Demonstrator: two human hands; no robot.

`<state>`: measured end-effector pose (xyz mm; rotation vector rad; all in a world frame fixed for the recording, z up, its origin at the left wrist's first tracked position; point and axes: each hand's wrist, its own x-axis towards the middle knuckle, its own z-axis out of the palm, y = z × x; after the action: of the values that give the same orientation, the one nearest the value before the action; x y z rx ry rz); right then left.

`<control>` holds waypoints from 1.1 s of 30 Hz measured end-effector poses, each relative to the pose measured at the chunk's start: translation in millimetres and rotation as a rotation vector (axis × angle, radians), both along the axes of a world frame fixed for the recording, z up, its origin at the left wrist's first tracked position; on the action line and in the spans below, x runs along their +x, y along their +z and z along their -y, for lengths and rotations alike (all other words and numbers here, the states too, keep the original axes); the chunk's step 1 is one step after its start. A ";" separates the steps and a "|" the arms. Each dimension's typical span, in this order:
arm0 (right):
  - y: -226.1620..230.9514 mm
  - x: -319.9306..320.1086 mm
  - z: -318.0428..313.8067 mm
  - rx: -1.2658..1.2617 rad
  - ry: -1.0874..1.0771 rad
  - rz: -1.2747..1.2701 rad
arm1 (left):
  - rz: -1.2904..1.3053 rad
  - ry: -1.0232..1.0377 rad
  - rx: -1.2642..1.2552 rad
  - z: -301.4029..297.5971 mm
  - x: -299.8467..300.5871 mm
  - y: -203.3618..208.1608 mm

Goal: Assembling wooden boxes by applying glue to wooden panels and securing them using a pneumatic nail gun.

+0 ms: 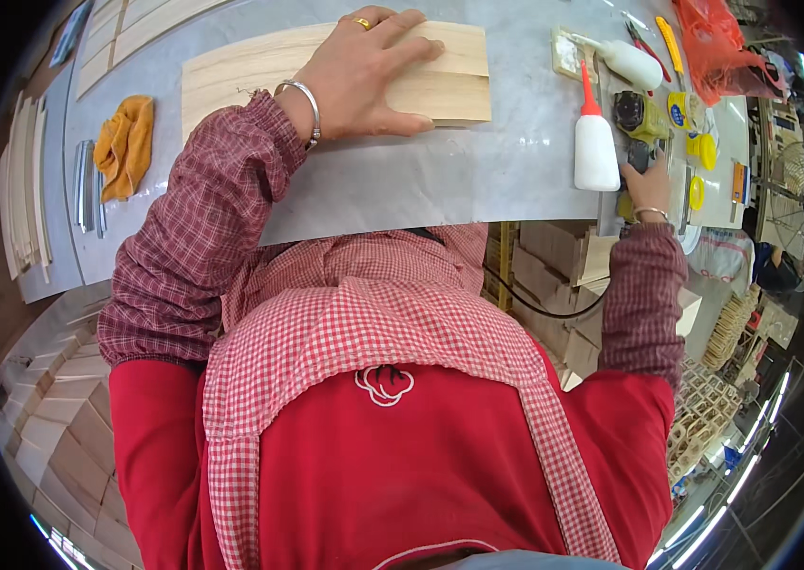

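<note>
My left hand (369, 71), with a ring and a bangle, lies spread on a pale wooden board (464, 62). Its fingers are apart and its thumb reaches along the board's near edge. Over at the right side of the table, my right hand (647, 182) is closed round a small dark object (641, 154), whose kind I cannot make out. Just left of that hand stands a white squeeze bottle (596, 157) with a red nozzle. Beyond it are a black-and-green item (640, 116) and a second white bottle (632, 65) lying on its side.
An orange cloth (124, 147) and several thin metal strips (86, 190) lie at the left. Wooden strips (27, 190) are stacked at the far left. A yellow-handled cutter (669, 44), a red plastic bag (711, 47) and yellow lids (701, 150) sit at the right.
</note>
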<state>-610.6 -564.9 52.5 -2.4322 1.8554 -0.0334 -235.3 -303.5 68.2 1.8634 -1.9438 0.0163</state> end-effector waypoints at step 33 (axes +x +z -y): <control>175.4 191.2 -85.7 0.677 0.429 0.361 | -0.032 0.035 -0.001 -2.0 -0.5 0.6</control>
<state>-419.3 -479.3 227.8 -2.0923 0.9585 0.1470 -235.8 -301.5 68.8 1.8856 -1.8886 -0.0019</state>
